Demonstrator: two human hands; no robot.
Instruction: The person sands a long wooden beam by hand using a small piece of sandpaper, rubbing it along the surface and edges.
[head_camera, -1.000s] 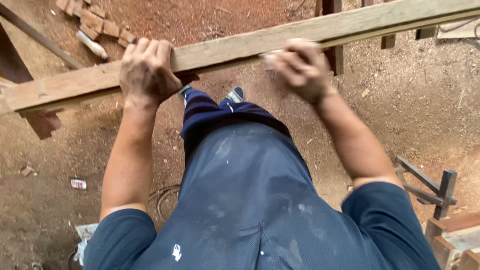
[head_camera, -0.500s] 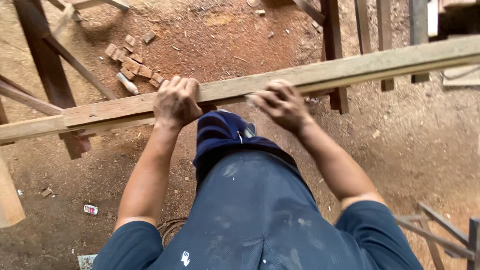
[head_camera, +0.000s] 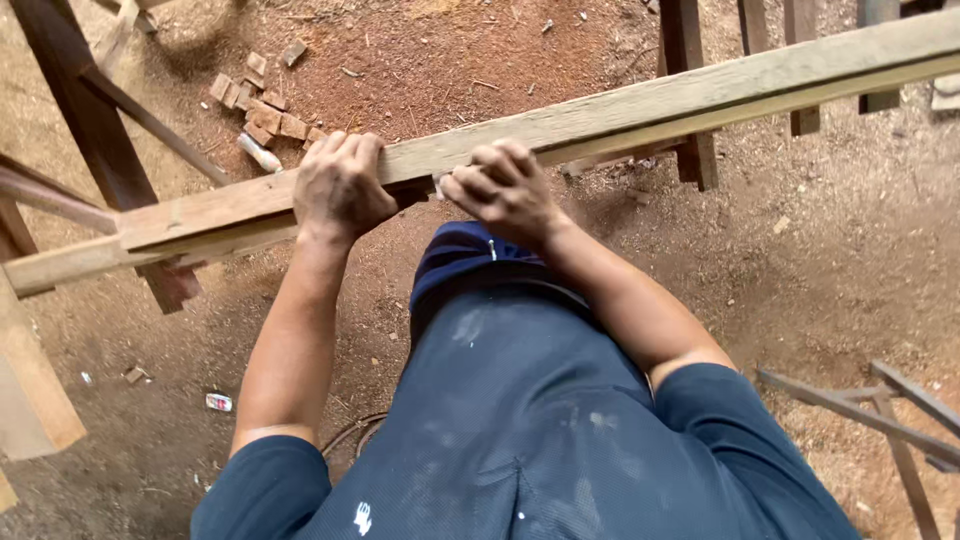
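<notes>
Plank: a long, rough-sawn wooden plank (head_camera: 620, 115) runs across the view from low at the left to high at the far right, held above the ground.
Left hand: the left hand (head_camera: 340, 185) is wrapped over the plank's top edge, fingers curled down the far side, closed on it.
Right hand: the right hand (head_camera: 505, 190) sits just beside the left one, fingers bent over the near edge, gripping the same plank.
Handling: judged stiff and fairly heavy for its length, likely to tip at the long right end; the dry, splintery grain should not slip, and a hold nearer the middle would balance it better.
Ground: bare reddish dirt floor (head_camera: 820, 250) strewn with sawdust; small wood offcuts (head_camera: 265, 110) lie far left.
Surroundings: dark timber posts (head_camera: 85, 110) stand at the left and thin metal bars (head_camera: 880, 410) lie at the near right.
</notes>
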